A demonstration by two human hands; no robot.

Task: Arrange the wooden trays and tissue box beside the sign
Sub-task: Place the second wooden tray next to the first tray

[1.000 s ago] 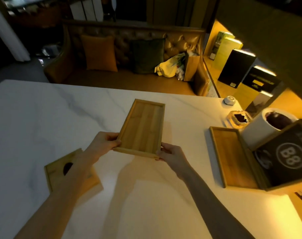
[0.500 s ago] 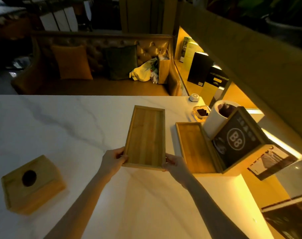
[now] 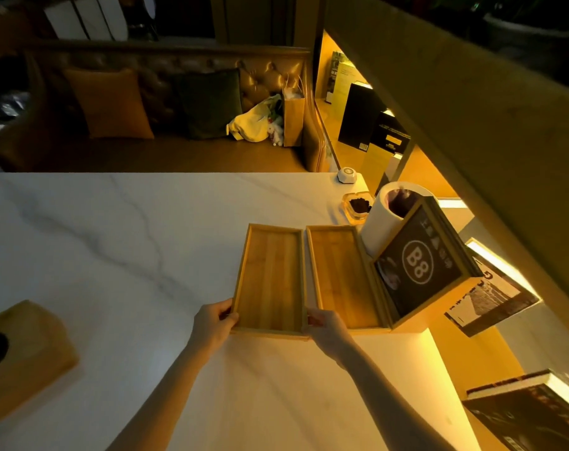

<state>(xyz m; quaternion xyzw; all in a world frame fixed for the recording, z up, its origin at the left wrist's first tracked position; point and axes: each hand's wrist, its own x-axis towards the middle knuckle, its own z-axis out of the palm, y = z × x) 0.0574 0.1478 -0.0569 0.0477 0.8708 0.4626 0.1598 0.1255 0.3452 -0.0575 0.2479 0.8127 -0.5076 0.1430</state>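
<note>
- Observed a white marble-patterned table (image 3: 114, 255), smooth, with grey veining.
- Noted a shallow rectangular wooden tray (image 3: 270, 278), bamboo-like grain running lengthwise, low raised rim all round; long axis pointed away from the person toward the sofa (image 3: 146, 125).
- Found the left hand (image 3: 213, 325) gripping that tray's near left corner, fingers curled over the rim.
- Found the right hand (image 3: 325, 328) gripping the near right corner, thumb on the rim.
- Could not tell whether the tray rested fully flat on the table or was raised slightly at the near end.
- Recorded a second wooden tray (image 3: 341, 275) of like shape and grain lying just beside the first on its right, long sides parallel, a narrow gap between them.
- Recorded a dark sign (image 3: 419, 265) marked "B8" in a wooden frame, tilted, touching the second tray's right side.
- Noted a white cylindrical roll (image 3: 382, 219) standing behind the sign, and a square glass ashtray (image 3: 358, 208) with dark contents near it.
- Located the wooden tissue box (image 3: 19, 356), blocky with a round dark hole in its top, at the table's left, well apart from both trays.
</note>
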